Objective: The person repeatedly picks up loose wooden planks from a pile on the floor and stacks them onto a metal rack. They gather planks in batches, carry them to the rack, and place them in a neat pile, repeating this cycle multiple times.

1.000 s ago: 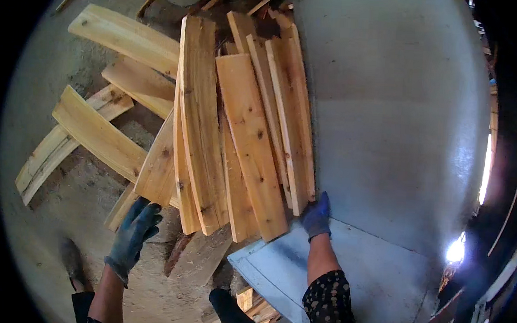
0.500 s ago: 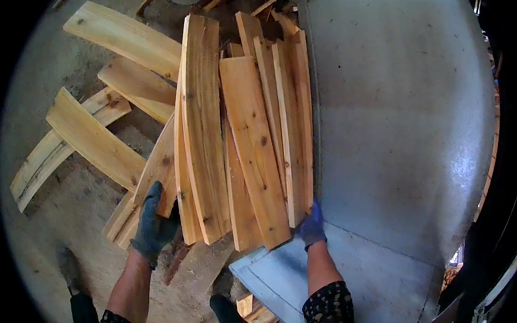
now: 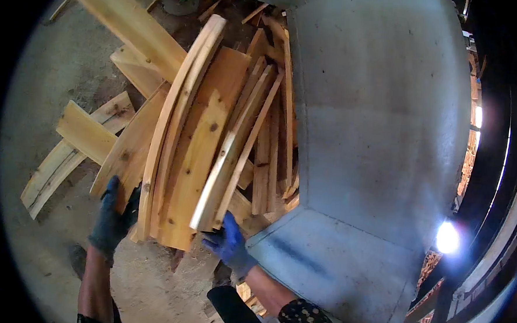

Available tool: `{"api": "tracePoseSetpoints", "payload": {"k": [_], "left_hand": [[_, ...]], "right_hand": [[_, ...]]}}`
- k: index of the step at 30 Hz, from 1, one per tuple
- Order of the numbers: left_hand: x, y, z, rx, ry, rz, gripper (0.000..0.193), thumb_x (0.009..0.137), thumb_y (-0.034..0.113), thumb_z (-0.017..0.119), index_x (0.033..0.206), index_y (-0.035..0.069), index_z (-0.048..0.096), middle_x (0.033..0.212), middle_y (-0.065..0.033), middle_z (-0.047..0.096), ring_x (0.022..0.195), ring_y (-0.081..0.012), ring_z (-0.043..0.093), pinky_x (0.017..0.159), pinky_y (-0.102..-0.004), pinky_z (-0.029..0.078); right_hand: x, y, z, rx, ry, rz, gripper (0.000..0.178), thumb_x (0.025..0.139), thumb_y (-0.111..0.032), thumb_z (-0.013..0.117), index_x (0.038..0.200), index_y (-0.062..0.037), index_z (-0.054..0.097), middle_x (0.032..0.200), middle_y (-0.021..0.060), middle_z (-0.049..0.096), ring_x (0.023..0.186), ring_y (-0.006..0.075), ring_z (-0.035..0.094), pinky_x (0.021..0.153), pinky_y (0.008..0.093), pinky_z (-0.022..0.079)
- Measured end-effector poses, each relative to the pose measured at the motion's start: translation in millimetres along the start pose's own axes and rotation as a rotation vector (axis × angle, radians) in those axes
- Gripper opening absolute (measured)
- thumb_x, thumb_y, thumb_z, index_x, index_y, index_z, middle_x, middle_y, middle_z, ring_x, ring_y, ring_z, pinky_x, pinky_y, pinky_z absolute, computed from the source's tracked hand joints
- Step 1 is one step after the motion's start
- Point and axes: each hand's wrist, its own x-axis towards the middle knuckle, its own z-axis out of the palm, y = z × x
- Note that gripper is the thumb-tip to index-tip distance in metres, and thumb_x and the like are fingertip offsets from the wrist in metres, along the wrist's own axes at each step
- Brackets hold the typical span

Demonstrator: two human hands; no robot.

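Several long, knotty wooden boards (image 3: 204, 135) lie bunched between my hands, some flat and some on edge. My left hand (image 3: 113, 218), in a dark green-grey glove, is closed at the near end of the leftmost board (image 3: 127, 149), with that end between its fingers. At the right side of the bunch, my right hand (image 3: 229, 245), in a blue and grey glove, grips the near end of a narrow board on edge (image 3: 227, 154). Some of its fingers are hidden under the wood.
A large grey metal panel (image 3: 377, 121) rises along the right, with a lower grey ledge (image 3: 329, 270) nearest me. Crossed boards (image 3: 90, 132) lie on the dusty floor (image 3: 45, 103) at left. Other upright boards (image 3: 264, 162) lean by the panel. A bright light (image 3: 447, 237) shows far right.
My right hand has moved left from the panel, pushing the boards closer together and tipping some onto their edges. My left hand has shifted left. Boards by the panel are now uncovered.
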Motion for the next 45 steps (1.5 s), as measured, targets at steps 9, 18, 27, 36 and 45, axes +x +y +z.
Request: {"api": "tracePoseSetpoints", "payload": {"k": [9,18,27,36,45], "left_hand": [[-7.3,22.4,-36.7,0.408,0.238,0.099,0.049,0.091,0.047,0.056,0.12,0.007,0.054,0.102,-0.0051,0.061,0.088,-0.0138,0.059,0.077,-0.0269,0.049],[-14.6,19.6,-114.1,0.554,0.33,0.295,0.036,0.095,0.044,0.049,0.116,0.014,0.056,0.092,0.0058,0.053,0.082,-0.0056,0.05,0.072,-0.0228,0.043],[-24.3,20.3,-86.3,0.539,0.282,0.377,0.053,0.097,0.043,0.045,0.137,0.008,0.044,0.13,-0.0059,0.053,0.117,-0.0145,0.051,0.096,-0.029,0.04],[-44.4,26.9,-37.1,1.004,0.419,0.823,0.056,0.093,0.017,0.057,0.142,0.004,0.034,0.147,-0.0128,0.035,0.135,-0.0222,0.033,0.111,-0.0373,0.024],[-3.1,11.4,27.3,1.578,0.179,0.904,0.072,0.083,0.027,0.069,0.143,0.008,0.034,0.149,-0.0225,0.027,0.14,-0.0358,0.021,0.111,-0.0427,0.024]], "right_hand": [[23.3,-33.2,-32.9,-0.479,0.047,-0.228,0.035,0.094,-0.037,0.055,0.116,-0.0101,0.054,0.095,0.0064,0.064,0.085,0.0189,0.061,0.07,0.0323,0.05],[112.2,-198.9,-98.7,-1.488,0.645,-0.93,0.049,0.084,-0.022,0.064,0.127,-0.0013,0.051,0.118,0.0196,0.061,0.108,0.0308,0.058,0.09,0.0364,0.046],[91.5,-188.7,-69.8,-1.555,0.705,-0.782,0.032,0.08,-0.016,0.064,0.107,-0.0016,0.055,0.091,0.0204,0.065,0.085,0.0368,0.064,0.073,0.0461,0.049],[43.4,-37.0,16.1,-1.478,0.399,-1.246,0.055,0.085,-0.026,0.059,0.133,-0.0041,0.044,0.114,0.0226,0.057,0.098,0.0287,0.06,0.085,0.0388,0.048],[103.8,-140.4,-91.1,-0.942,0.277,-0.593,0.051,0.092,-0.037,0.056,0.126,0.0018,0.051,0.114,0.006,0.057,0.096,0.0134,0.053,0.086,0.0292,0.043]]}}
